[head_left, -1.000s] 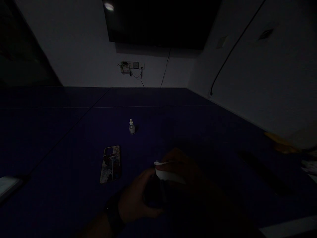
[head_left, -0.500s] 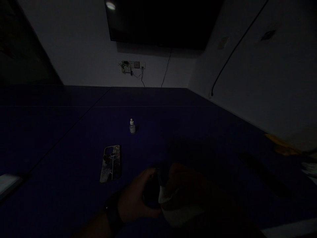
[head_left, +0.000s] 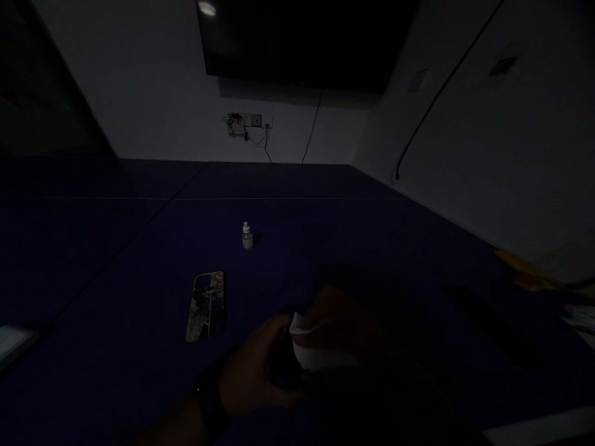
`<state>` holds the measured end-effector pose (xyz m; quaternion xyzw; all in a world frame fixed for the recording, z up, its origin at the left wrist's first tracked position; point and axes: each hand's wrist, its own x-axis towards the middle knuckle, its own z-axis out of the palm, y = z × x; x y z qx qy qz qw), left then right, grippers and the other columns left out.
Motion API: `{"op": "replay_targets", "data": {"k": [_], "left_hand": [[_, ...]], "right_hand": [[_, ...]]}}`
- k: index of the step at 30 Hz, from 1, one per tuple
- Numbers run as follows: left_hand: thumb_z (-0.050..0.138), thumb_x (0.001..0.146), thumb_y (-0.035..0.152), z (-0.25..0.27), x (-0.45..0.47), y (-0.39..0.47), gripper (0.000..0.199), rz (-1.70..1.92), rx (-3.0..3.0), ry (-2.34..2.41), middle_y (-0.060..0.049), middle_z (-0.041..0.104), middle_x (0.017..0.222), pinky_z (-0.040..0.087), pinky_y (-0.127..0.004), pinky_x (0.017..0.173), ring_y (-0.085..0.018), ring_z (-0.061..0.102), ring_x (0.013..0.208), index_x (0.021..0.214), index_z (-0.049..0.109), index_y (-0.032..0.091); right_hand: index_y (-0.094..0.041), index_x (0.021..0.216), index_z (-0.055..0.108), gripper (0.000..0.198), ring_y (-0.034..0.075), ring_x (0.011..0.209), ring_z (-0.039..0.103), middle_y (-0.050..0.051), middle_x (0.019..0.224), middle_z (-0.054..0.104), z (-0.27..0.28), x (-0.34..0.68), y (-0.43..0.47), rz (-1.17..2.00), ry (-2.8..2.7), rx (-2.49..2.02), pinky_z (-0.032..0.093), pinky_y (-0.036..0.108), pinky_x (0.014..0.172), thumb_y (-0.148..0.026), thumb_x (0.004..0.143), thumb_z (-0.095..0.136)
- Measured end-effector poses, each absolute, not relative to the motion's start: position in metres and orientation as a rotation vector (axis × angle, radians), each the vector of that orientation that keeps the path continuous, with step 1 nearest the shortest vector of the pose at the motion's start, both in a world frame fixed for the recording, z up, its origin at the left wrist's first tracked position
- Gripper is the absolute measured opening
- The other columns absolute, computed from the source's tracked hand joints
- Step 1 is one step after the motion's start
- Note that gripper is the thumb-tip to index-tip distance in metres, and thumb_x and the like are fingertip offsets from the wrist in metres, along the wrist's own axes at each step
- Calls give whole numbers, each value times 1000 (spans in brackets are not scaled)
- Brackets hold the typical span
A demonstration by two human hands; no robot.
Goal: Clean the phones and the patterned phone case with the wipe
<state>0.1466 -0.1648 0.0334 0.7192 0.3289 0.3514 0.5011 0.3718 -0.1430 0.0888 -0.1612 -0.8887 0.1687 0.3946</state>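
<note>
In the head view, the light is very dim, and the left hand [head_left: 246, 375] curves its thumb and fingers in a wide C around the edges of a dark, flat object [head_left: 282, 359], whose details are lost in shadow. The right hand [head_left: 341, 319] has its fingers bent over a white cloth [head_left: 320, 358], pinching it; the cloth lies against the dark object's right side, just beside the left fingertips, and how tightly the shadowed right fingers close I cannot tell. Behind the left fingers, a dark watch [head_left: 211, 399] circles the wrist. To the left of the left fingers and a little beyond them, a patterned phone case [head_left: 206, 306] lies flat on the blue table [head_left: 297, 229]. Farther out past the fingertips, a small dropper bottle [head_left: 247, 238] with a white top stands upright. Well to the left of the fingers, a pale object [head_left: 13, 344] is cut by the picture's edge. Well to the right of the right fingers lie a long dark strip [head_left: 495, 325] and, farther off, something yellow [head_left: 527, 271].
</note>
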Motion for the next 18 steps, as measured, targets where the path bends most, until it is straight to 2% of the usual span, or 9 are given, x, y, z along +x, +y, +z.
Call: {"op": "replay_targets", "data": {"k": [4, 6, 10, 13, 15, 18], "left_hand": [[92, 62, 30, 26, 145, -166, 85, 840, 1689, 782, -8, 62, 134, 46, -45, 103, -33, 58, 120, 136, 50, 28], [92, 62, 30, 23, 145, -166, 89, 838, 1695, 786, -9, 59, 138, 44, -46, 107, -33, 56, 124, 139, 48, 29], [91, 61, 26, 26, 145, -165, 92, 868, 1723, 786, -8, 58, 140, 42, -48, 110, -34, 55, 127, 142, 47, 29], [89, 65, 24, 34, 147, -164, 87, 841, 1714, 742, -9, 59, 138, 45, -48, 107, -33, 57, 123, 141, 47, 28], [89, 65, 24, 38, 148, -164, 86, 849, 1733, 751, -9, 61, 135, 45, -48, 106, -33, 59, 121, 141, 48, 27], [91, 63, 24, 39, 148, -164, 88, 889, 1780, 752, -8, 61, 134, 45, -48, 106, -33, 58, 120, 140, 50, 29]], "right_hand": [[-34, 130, 63, 42, 21, 104, 66, 3, 108, 71, 91, 380, -153, 437, -2369, -338, 52, 36, 95, -55, 95, 58], [-35, 131, 63, 38, 19, 102, 67, 2, 107, 72, 93, 382, -155, 422, -2398, -366, 52, 33, 94, -52, 98, 55], [-28, 134, 61, 40, 19, 105, 64, 7, 114, 69, 93, 375, -146, 401, -2330, -461, 53, 33, 92, -47, 100, 54], [-23, 126, 66, 38, 21, 100, 63, 9, 107, 67, 88, 363, -135, 354, -2181, -609, 54, 35, 83, -47, 99, 54], [-22, 123, 67, 34, 20, 94, 63, 8, 102, 67, 86, 359, -131, 317, -2147, -629, 54, 34, 79, -43, 99, 55], [-25, 129, 62, 35, 20, 95, 64, 8, 107, 67, 87, 362, -130, 305, -2174, -571, 54, 33, 78, -39, 98, 57]]}}
